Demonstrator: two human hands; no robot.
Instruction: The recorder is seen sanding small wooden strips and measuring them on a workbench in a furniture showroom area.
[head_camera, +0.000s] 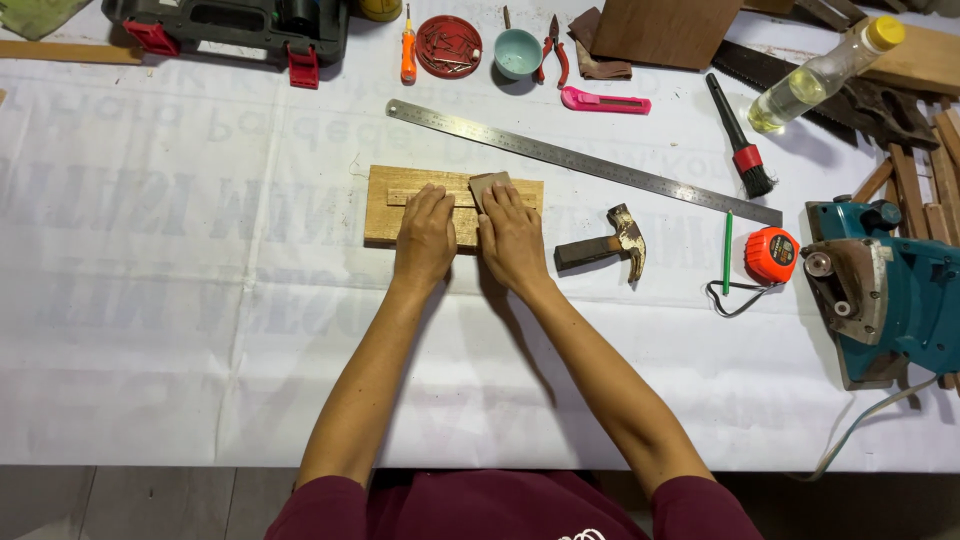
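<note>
Pinched under the fingers of the right hand (513, 238), a brown sanding pad (489, 185) rests on the wooden board (382, 206) at the counter's (200, 330) centre, the left hand (424, 235) pressed flat beside it, hammer (605, 245) at three o'clock, so the rubbing step seems in hand, calling for steady pressure.

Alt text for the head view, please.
Two hands press on a wood block on a white-covered table: left hand flat, right hand holding sandpaper. A hammer, steel ruler and tape measure lie to the right.
</note>
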